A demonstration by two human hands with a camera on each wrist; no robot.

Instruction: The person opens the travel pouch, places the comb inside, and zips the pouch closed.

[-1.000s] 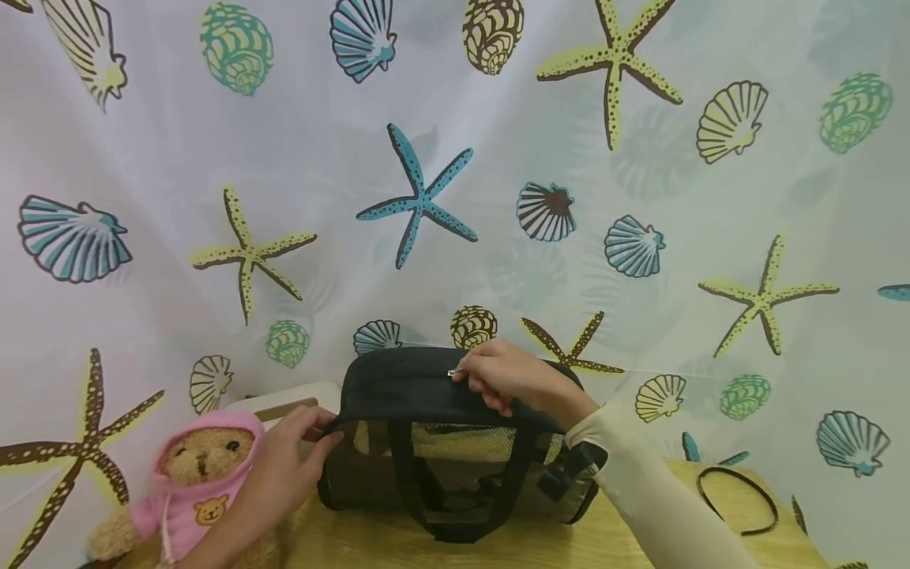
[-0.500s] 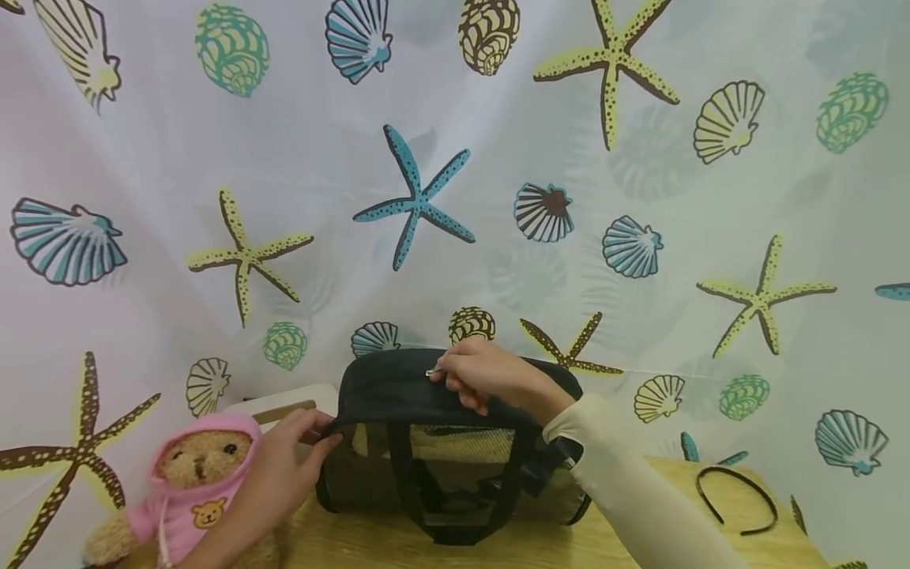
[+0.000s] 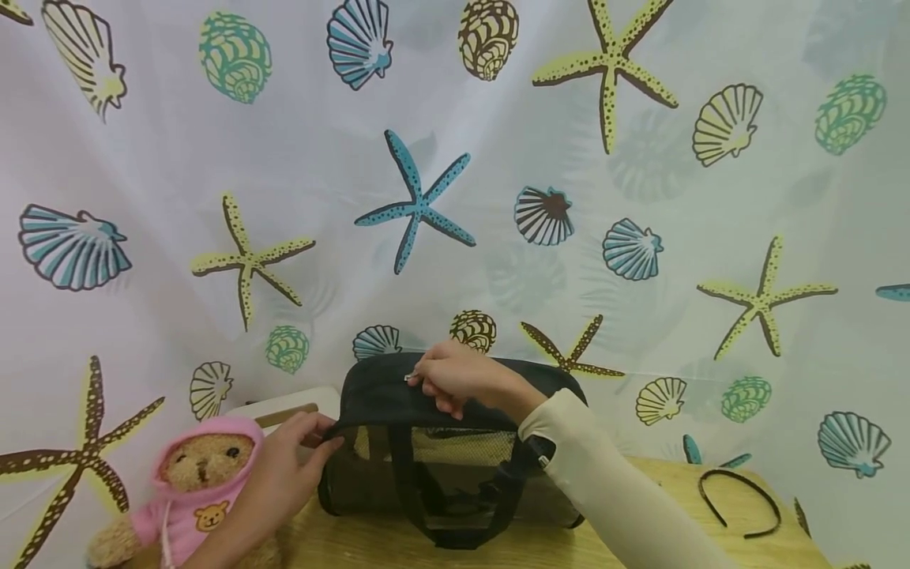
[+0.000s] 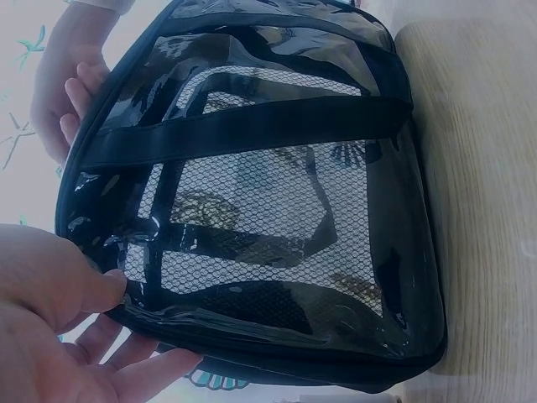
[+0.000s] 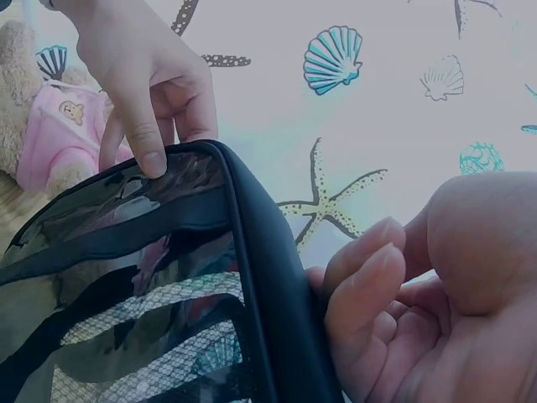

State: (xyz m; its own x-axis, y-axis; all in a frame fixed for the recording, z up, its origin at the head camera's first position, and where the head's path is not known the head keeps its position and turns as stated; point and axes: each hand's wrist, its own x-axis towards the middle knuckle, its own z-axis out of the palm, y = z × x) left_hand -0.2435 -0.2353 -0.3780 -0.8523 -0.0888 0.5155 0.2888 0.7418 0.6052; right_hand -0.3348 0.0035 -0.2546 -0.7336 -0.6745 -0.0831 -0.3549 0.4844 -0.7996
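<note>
A black bag (image 3: 384, 407) with see-through plastic sides, mesh panels and hanging strap handles stands on the table. At its upper left corner, my left hand (image 3: 284, 462) pinches the edge between thumb and fingers; the left wrist view shows the thumb on the clear front (image 4: 243, 193). My right hand (image 3: 458, 375) is over the bag's top, left of its middle, and pinches a small metal zipper pull (image 3: 408, 378). In the right wrist view the right fingers (image 5: 361, 294) are curled beside the black top panel (image 5: 277, 277), and the pull is hidden.
A teddy bear (image 3: 206, 474) in a pink hoodie sits left of the bag, partly behind my left forearm. Behind it is a white box-like object (image 3: 298, 399). A black headband (image 3: 739, 498) lies on the wooden table (image 3: 668, 482) at right. A seashell-patterned curtain (image 3: 498, 158) hangs behind.
My right hand has slid leftward along the top of the bag with the zipper pull. The left hand keeps its grip on the left corner, and the bag stays in place.
</note>
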